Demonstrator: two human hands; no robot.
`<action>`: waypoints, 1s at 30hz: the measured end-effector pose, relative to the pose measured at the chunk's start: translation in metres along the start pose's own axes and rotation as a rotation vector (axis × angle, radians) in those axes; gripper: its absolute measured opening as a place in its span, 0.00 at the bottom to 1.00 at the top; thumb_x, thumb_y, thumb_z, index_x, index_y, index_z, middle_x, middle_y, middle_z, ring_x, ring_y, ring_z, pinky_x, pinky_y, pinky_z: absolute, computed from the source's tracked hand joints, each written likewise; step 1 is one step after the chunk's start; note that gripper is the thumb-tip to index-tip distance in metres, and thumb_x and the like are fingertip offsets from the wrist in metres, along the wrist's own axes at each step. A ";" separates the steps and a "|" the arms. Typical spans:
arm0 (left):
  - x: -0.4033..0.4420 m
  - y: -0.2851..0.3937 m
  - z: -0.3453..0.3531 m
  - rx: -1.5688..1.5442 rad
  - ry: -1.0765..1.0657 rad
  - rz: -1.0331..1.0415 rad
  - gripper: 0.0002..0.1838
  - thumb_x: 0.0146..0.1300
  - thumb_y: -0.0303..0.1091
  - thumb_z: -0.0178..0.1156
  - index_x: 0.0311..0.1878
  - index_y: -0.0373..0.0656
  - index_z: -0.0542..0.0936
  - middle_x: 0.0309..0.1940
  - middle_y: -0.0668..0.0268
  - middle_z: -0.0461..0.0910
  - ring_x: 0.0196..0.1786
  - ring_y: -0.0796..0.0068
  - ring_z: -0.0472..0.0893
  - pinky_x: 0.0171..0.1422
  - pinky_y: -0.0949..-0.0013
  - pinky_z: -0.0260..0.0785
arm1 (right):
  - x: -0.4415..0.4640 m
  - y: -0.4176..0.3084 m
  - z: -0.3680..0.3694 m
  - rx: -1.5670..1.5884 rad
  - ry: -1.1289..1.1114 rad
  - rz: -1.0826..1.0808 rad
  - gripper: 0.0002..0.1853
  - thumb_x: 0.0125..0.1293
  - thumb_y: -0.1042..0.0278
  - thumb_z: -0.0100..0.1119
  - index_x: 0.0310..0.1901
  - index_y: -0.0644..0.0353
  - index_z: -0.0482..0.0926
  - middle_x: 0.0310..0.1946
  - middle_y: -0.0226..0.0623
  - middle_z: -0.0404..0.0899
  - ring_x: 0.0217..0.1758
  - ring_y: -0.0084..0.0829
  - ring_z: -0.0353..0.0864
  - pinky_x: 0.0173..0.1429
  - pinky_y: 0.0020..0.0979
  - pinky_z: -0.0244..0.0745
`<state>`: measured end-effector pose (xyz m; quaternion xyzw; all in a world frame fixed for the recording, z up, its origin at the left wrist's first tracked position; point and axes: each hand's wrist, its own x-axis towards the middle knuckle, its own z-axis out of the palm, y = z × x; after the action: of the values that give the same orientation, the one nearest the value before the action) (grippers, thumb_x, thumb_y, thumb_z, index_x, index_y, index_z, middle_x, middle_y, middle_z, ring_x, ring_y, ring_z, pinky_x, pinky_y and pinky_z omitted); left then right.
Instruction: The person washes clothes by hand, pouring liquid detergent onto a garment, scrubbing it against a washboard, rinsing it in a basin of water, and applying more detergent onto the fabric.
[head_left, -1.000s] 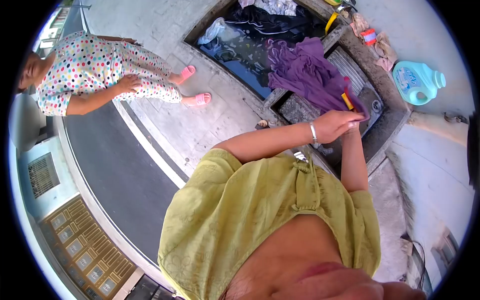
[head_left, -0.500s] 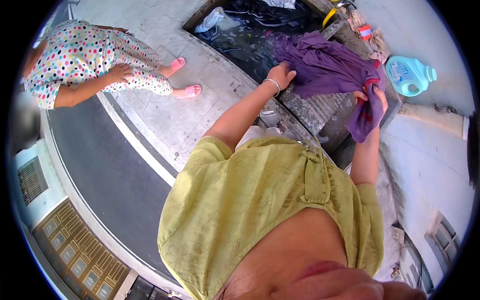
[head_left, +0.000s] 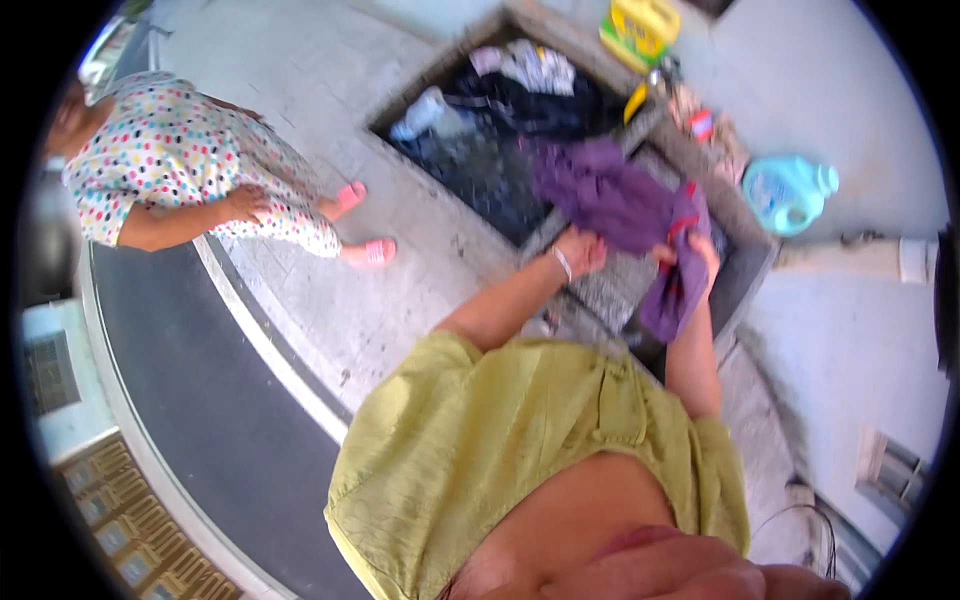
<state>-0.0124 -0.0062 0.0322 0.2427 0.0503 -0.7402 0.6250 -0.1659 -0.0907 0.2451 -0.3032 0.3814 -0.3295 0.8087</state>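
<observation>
The right hand (head_left: 703,258) has a firm grip on a purple cloth garment with red trim (head_left: 672,222), holding it up near its trimmed part so that a loose end hangs below the fingers. From there the garment stretches over the divider of a rough grey concrete basin (head_left: 752,262), its far end lying in the dark water (head_left: 470,180) of the left compartment. The left hand (head_left: 582,252), with a silver-coloured bracelet (head_left: 563,264) at the wrist, has its fingers curled just beside the garment's lower edge; the blur there leaves unclear whether its grip has closed on any fabric. Below both hands, a ridged grey slab (head_left: 612,278) slopes in the right compartment.

Black wet cloth (head_left: 545,102), a white patterned cloth (head_left: 540,66) and a pale blue cloth (head_left: 425,115) lie in the left compartment. Along the basin's far side stand a yellow-and-green container (head_left: 640,32), a crumpled pale pink cloth (head_left: 732,165) and a light turquoise plastic jug (head_left: 785,197).

Well apart to the left, another person in white clothing with multicoloured dots (head_left: 180,160) stands on grey pavement (head_left: 425,275) in pink slippers (head_left: 377,251).
</observation>
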 end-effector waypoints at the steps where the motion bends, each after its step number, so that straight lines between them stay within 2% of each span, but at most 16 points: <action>1: 0.002 -0.006 -0.002 -0.053 0.031 0.056 0.07 0.66 0.36 0.50 0.47 0.55 0.70 0.34 0.71 0.76 0.36 0.75 0.77 0.47 0.58 0.71 | -0.002 0.001 -0.005 0.009 -0.023 0.008 0.19 0.49 0.54 0.57 0.34 0.62 0.73 0.25 0.38 0.76 0.23 0.35 0.75 0.31 0.30 0.68; 2: -0.015 0.001 0.032 -0.096 0.214 0.145 0.10 0.66 0.39 0.51 0.50 0.58 0.69 0.33 0.72 0.75 0.35 0.74 0.76 0.44 0.59 0.71 | -0.003 0.001 -0.012 -0.073 -0.021 0.047 0.21 0.48 0.54 0.58 0.38 0.63 0.73 0.27 0.39 0.77 0.24 0.36 0.77 0.31 0.31 0.70; 3: -0.023 0.012 0.032 0.161 0.362 0.027 0.13 0.66 0.43 0.51 0.52 0.61 0.68 0.36 0.75 0.75 0.40 0.74 0.75 0.47 0.58 0.69 | -0.008 0.000 -0.003 -0.063 0.064 -0.015 0.23 0.48 0.57 0.58 0.43 0.65 0.72 0.30 0.40 0.77 0.25 0.38 0.78 0.31 0.34 0.73; 4: -0.020 0.011 0.024 0.265 0.429 0.028 0.16 0.65 0.44 0.52 0.56 0.63 0.66 0.42 0.76 0.75 0.45 0.72 0.73 0.50 0.57 0.66 | 0.002 0.007 -0.017 0.020 0.010 -0.041 0.25 0.48 0.61 0.58 0.47 0.66 0.70 0.33 0.42 0.76 0.26 0.42 0.78 0.30 0.37 0.75; 7: -0.066 0.031 0.056 0.518 0.498 0.033 0.26 0.60 0.46 0.57 0.61 0.53 0.66 0.55 0.70 0.72 0.58 0.74 0.69 0.57 0.63 0.61 | -0.001 0.011 -0.028 0.129 -0.021 0.038 0.23 0.47 0.64 0.58 0.44 0.67 0.70 0.32 0.41 0.74 0.23 0.42 0.74 0.28 0.36 0.72; 10: -0.067 0.028 0.027 0.505 0.375 0.083 0.27 0.59 0.46 0.58 0.61 0.51 0.67 0.57 0.68 0.71 0.61 0.73 0.67 0.59 0.64 0.60 | 0.007 0.023 -0.042 0.241 -0.028 0.083 0.19 0.47 0.64 0.57 0.41 0.64 0.70 0.29 0.38 0.71 0.20 0.38 0.69 0.26 0.34 0.67; 12: -0.078 0.031 0.025 0.621 0.292 0.114 0.30 0.58 0.46 0.60 0.62 0.50 0.66 0.57 0.69 0.71 0.60 0.72 0.69 0.58 0.66 0.61 | 0.004 0.025 -0.039 0.204 0.092 0.075 0.16 0.47 0.64 0.56 0.38 0.62 0.69 0.26 0.36 0.70 0.20 0.35 0.64 0.25 0.34 0.64; 15: -0.084 0.031 0.016 0.638 0.350 0.070 0.28 0.59 0.43 0.60 0.62 0.48 0.66 0.56 0.68 0.72 0.56 0.73 0.73 0.54 0.69 0.65 | 0.010 0.031 -0.055 0.296 0.051 0.101 0.16 0.49 0.62 0.54 0.37 0.63 0.69 0.25 0.37 0.70 0.21 0.36 0.66 0.26 0.35 0.65; 17: -0.095 0.032 0.017 0.593 0.208 0.084 0.27 0.60 0.39 0.60 0.62 0.47 0.66 0.55 0.67 0.73 0.52 0.73 0.75 0.51 0.70 0.69 | 0.010 0.029 -0.054 0.328 0.022 0.077 0.17 0.49 0.61 0.54 0.39 0.63 0.69 0.25 0.38 0.71 0.21 0.37 0.67 0.27 0.35 0.66; 20: -0.106 0.032 0.019 0.640 0.120 0.168 0.27 0.61 0.36 0.59 0.62 0.45 0.65 0.55 0.66 0.72 0.53 0.73 0.75 0.53 0.67 0.69 | 0.003 0.027 -0.052 0.174 0.064 0.009 0.22 0.50 0.58 0.53 0.43 0.66 0.70 0.27 0.41 0.73 0.22 0.41 0.72 0.28 0.37 0.69; 22: -0.119 0.037 0.033 0.705 0.092 0.204 0.24 0.60 0.33 0.59 0.59 0.39 0.67 0.51 0.65 0.75 0.51 0.72 0.75 0.59 0.65 0.67 | 0.001 0.024 -0.051 0.148 0.006 -0.071 0.22 0.50 0.56 0.54 0.43 0.65 0.71 0.30 0.41 0.73 0.24 0.40 0.74 0.28 0.37 0.69; 23: -0.127 0.044 0.038 0.894 0.131 0.159 0.28 0.59 0.42 0.61 0.61 0.44 0.67 0.48 0.68 0.77 0.48 0.74 0.77 0.50 0.67 0.72 | 0.001 0.026 -0.054 0.146 0.062 -0.068 0.22 0.50 0.56 0.55 0.42 0.64 0.71 0.29 0.40 0.73 0.23 0.39 0.73 0.28 0.37 0.68; 25: -0.127 0.046 0.039 0.910 0.192 0.159 0.28 0.58 0.45 0.62 0.58 0.40 0.70 0.46 0.68 0.78 0.44 0.76 0.77 0.45 0.71 0.72 | -0.005 0.021 -0.044 0.094 0.109 -0.068 0.19 0.50 0.56 0.55 0.39 0.62 0.72 0.25 0.38 0.73 0.21 0.38 0.73 0.28 0.35 0.68; 27: -0.128 0.050 0.040 0.958 0.152 0.280 0.24 0.59 0.43 0.61 0.54 0.40 0.73 0.43 0.70 0.78 0.43 0.79 0.76 0.46 0.74 0.70 | -0.010 0.020 -0.049 0.061 0.162 -0.048 0.19 0.51 0.54 0.56 0.36 0.62 0.71 0.23 0.38 0.74 0.23 0.35 0.75 0.30 0.32 0.69; 28: -0.129 0.052 0.041 1.112 0.147 0.407 0.20 0.59 0.41 0.61 0.50 0.38 0.75 0.43 0.70 0.78 0.42 0.82 0.76 0.45 0.75 0.70 | -0.020 0.015 -0.039 0.117 0.170 -0.040 0.18 0.52 0.56 0.56 0.37 0.62 0.71 0.23 0.37 0.73 0.22 0.34 0.73 0.31 0.32 0.68; 30: -0.134 0.054 0.056 1.248 0.136 0.526 0.16 0.59 0.40 0.60 0.44 0.38 0.77 0.40 0.65 0.80 0.40 0.79 0.77 0.44 0.73 0.70 | -0.017 0.013 -0.050 0.202 0.144 -0.002 0.16 0.53 0.60 0.56 0.38 0.63 0.71 0.22 0.36 0.72 0.22 0.34 0.71 0.31 0.31 0.67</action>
<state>0.0361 0.0821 0.1503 0.6079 -0.4076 -0.4371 0.5227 -0.2118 -0.0819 0.2165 -0.1963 0.4030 -0.3878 0.8054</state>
